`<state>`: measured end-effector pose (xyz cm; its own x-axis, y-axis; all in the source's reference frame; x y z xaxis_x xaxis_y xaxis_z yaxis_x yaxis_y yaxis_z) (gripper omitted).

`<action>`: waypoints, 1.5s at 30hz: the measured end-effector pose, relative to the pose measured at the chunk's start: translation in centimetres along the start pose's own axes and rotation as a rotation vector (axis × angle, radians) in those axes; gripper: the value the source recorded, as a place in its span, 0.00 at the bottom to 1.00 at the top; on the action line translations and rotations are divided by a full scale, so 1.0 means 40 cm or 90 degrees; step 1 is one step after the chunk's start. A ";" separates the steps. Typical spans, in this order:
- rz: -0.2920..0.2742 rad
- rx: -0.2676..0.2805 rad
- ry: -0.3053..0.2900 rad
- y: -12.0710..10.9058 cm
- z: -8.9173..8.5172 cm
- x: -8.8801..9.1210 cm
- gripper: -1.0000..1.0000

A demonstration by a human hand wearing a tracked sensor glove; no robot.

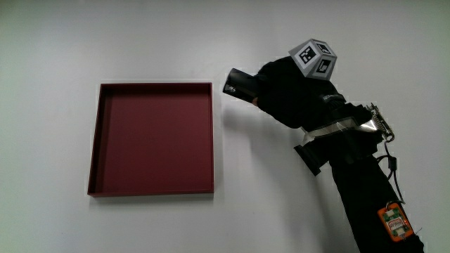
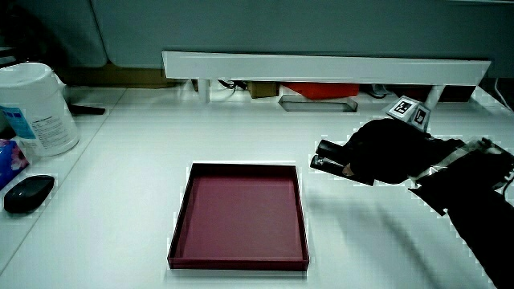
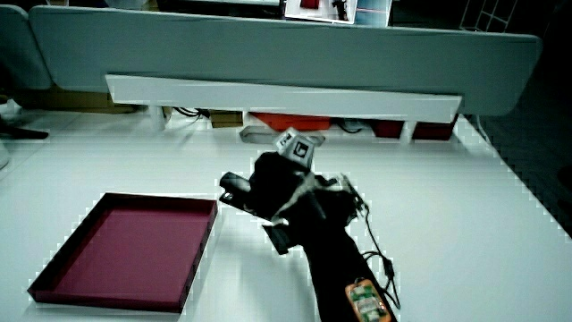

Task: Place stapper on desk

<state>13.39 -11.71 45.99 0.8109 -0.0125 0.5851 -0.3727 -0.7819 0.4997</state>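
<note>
The hand [image 1: 281, 91] is beside the dark red tray [image 1: 204, 88], near the tray corner farther from the person, and its fingers are curled around a black stapler [image 1: 239, 84]. One end of the stapler sticks out of the glove toward the tray. In both side views the hand [image 2: 377, 152] [image 3: 277, 192] holds the stapler [image 2: 328, 154] [image 3: 234, 187] above the white table, and a shadow shows on the table nearer to the person. The tray [image 2: 181, 241] [image 3: 54, 282] has nothing in it.
A white canister [image 2: 36, 108], a black mouse [image 2: 28, 193] and a coloured packet [image 2: 8, 160] sit near the table's edge in a side view. A low white shelf [image 3: 286, 94] runs under the partition, with small items beneath it.
</note>
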 end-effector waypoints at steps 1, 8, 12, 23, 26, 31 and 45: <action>-0.010 0.003 0.000 0.002 -0.004 0.012 0.50; -0.050 -0.017 -0.001 0.022 -0.053 0.078 0.50; -0.063 -0.029 -0.007 0.026 -0.078 0.097 0.50; -0.084 -0.033 0.024 0.031 -0.104 0.143 0.48; -0.084 -0.033 0.015 0.032 -0.104 0.141 0.41; -0.085 -0.039 0.024 0.030 -0.104 0.147 0.30; -0.077 -0.081 0.056 -0.062 0.017 0.126 0.00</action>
<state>18.69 -10.26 47.26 0.8128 0.1351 0.5667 -0.3337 -0.6893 0.6430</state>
